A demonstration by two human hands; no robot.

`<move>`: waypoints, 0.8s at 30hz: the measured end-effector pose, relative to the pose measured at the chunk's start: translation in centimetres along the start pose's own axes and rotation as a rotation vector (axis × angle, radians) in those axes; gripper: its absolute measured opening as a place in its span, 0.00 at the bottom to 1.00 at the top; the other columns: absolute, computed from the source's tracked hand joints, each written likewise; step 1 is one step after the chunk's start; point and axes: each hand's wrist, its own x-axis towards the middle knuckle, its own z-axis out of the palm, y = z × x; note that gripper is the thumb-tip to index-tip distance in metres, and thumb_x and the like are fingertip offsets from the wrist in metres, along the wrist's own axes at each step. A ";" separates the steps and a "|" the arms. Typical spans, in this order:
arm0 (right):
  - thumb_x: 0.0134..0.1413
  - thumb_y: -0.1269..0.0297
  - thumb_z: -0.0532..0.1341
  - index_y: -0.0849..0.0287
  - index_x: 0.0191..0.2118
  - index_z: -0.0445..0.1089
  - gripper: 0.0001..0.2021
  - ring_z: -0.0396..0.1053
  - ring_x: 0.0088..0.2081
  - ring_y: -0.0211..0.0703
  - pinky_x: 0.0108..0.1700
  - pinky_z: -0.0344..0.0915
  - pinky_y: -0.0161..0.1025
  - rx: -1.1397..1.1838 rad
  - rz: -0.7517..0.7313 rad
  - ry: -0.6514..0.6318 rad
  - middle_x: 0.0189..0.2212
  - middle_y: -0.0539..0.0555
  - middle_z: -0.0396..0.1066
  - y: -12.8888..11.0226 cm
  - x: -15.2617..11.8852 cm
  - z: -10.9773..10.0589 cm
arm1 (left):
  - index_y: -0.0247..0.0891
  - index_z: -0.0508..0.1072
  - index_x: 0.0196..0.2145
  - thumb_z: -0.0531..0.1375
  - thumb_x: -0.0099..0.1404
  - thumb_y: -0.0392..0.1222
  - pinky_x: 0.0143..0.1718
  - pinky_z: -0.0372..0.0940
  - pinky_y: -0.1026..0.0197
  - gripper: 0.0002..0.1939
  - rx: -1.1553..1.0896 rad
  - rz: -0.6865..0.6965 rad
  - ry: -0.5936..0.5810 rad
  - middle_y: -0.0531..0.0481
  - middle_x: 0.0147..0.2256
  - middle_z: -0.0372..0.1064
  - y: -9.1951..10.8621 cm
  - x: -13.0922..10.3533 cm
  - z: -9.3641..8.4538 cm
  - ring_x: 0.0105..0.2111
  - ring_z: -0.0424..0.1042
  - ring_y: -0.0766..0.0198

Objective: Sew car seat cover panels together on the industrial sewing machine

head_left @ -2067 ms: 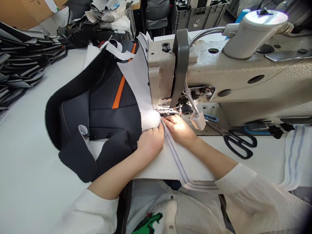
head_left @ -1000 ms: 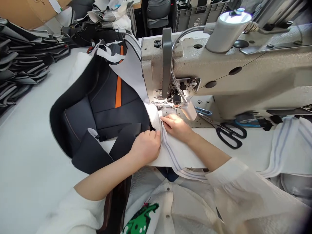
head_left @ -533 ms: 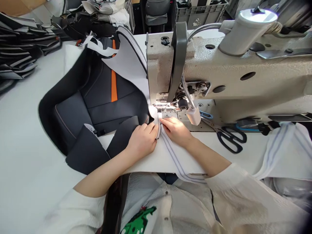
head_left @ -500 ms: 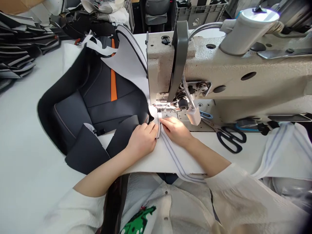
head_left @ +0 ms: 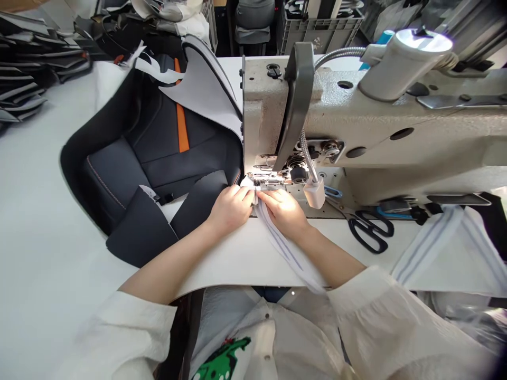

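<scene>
A black seat cover (head_left: 166, 153) with an orange stripe lies left of the sewing machine (head_left: 273, 105), its right edge reaching the lit needle area. My left hand (head_left: 232, 210) is closed on the cover's edge just in front of the presser foot. My right hand (head_left: 285, 214) is beside it, fingers pressed together on a white strip (head_left: 285, 248) with blue-grey lines. The strip runs from the needle area down over the table's front edge. The fingertips of both hands nearly meet; the cloth under them is mostly hidden.
Black-handled scissors (head_left: 370, 231) lie on the table right of my right hand. A lamp head (head_left: 314, 193) hangs close above that hand. More striped white fabric (head_left: 439, 253) is at the right. Stacked dark pieces (head_left: 27, 74) are at the back left, a grey crate (head_left: 317, 34) behind the machine.
The seat cover has shifted slightly away from me, toward the back. The white strip has moved up a little and its lower end has swung left. Both hands remain at the needle area.
</scene>
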 end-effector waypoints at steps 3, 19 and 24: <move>0.61 0.76 0.48 0.63 0.52 0.67 0.18 0.67 0.41 0.46 0.47 0.66 0.44 -0.014 -0.018 0.019 0.46 0.58 0.71 0.4 0.0 0.4 | 0.32 0.72 0.42 0.47 0.67 0.36 0.38 0.60 0.56 0.15 -0.003 0.017 0.064 0.42 0.39 0.70 -0.6 0.5 0.7 0.37 0.65 0.56; 0.57 0.72 0.50 0.58 0.46 0.69 0.16 0.64 0.49 0.51 0.54 0.60 0.47 -0.473 0.504 0.061 0.50 0.57 0.68 3.1 -12.9 -10.0 | 0.34 0.72 0.37 0.52 0.64 0.35 0.33 0.59 0.57 0.09 -0.044 0.034 0.098 0.44 0.33 0.70 -0.8 0.3 0.5 0.34 0.65 0.56; 0.60 0.64 0.50 0.58 0.55 0.62 0.18 0.65 0.48 0.52 0.51 0.62 0.46 -0.340 0.660 -0.139 0.47 0.60 0.68 3.6 -16.3 -12.1 | 0.34 0.71 0.33 0.51 0.64 0.35 0.35 0.59 0.57 0.09 -0.054 0.019 0.117 0.45 0.32 0.70 -0.8 0.4 0.8 0.35 0.65 0.56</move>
